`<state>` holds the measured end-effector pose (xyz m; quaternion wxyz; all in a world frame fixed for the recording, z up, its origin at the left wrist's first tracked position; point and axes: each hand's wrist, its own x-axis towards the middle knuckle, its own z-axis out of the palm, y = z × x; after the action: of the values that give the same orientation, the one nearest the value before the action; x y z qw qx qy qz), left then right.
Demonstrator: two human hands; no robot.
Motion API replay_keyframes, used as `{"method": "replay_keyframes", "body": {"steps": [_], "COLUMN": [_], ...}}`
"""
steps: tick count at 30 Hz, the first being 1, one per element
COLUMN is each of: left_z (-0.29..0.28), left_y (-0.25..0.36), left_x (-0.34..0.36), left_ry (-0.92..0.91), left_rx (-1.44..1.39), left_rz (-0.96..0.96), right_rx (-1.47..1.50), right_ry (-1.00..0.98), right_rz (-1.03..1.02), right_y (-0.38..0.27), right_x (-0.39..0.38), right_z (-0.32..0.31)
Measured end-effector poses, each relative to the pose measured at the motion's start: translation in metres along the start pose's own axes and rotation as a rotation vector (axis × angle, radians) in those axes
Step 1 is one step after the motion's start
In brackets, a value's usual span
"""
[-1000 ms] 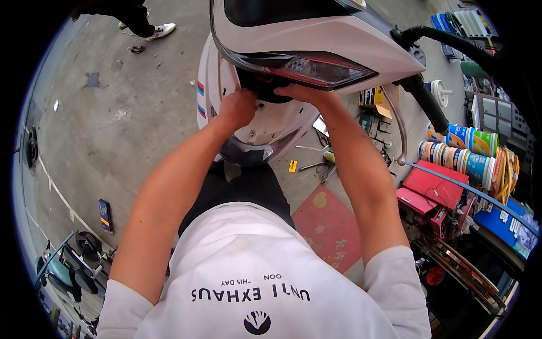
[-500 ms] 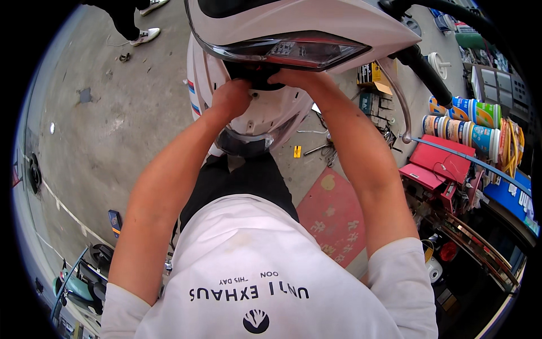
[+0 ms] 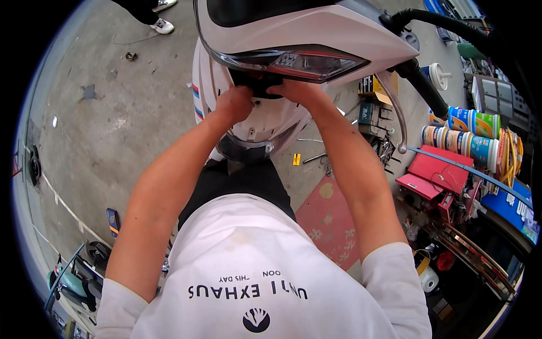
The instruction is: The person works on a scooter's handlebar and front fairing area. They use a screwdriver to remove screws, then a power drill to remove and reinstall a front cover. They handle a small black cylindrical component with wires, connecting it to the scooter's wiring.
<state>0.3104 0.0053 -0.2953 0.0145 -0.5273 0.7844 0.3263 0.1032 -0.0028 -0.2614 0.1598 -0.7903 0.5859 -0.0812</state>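
A white scooter stands right in front of me, its front end facing me, with a dark-edged headlight across it. Under the headlight a dark opening shows in the front panel. My left hand is curled closed at the left edge of this opening, its fingertips inside. From the right, my right hand reaches in with bent fingers close under the headlight. The fingertips of both hands are hidden in the dark, and what they grip cannot be made out.
A brake lever and a handlebar grip jut out at right. Beyond them stand paint-style buckets and a red toolbox. Loose tools and a red mat lie on the floor. Another person's shoe shows at far left.
The view has shifted slightly, so the scooter sits a little lower and farther right in it. Both hands stay at the opening; the left looks a bit more tightly curled.
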Motion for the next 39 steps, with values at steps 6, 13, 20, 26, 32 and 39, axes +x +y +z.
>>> {"method": "replay_keyframes", "body": {"steps": [6,13,20,26,32,39], "left_z": [0.000,0.009,-0.003,0.006,-0.007,0.000], "left_y": [0.003,-0.005,0.001,-0.007,0.005,0.000], "left_x": [0.000,0.000,-0.001,0.007,-0.005,-0.011], "left_ry": [-0.004,0.041,-0.003,-0.014,-0.020,0.046], "left_rx": [0.021,-0.012,0.016,-0.007,-0.076,-0.108], "left_rz": [-0.018,0.026,0.025,0.068,0.018,0.097], "right_rx": [0.188,-0.022,-0.014,-0.147,-0.322,0.028], "right_ry": [-0.088,-0.048,-0.137,-0.120,0.113,-0.598], "right_rz": [0.044,-0.025,-0.024,0.006,0.110,0.849], "right_y": [0.008,-0.011,-0.007,-0.015,-0.041,-0.053], "right_x": [0.002,-0.002,0.005,0.008,-0.053,-0.264], "right_z": [-0.003,-0.019,-0.018,-0.021,-0.036,-0.003]}}
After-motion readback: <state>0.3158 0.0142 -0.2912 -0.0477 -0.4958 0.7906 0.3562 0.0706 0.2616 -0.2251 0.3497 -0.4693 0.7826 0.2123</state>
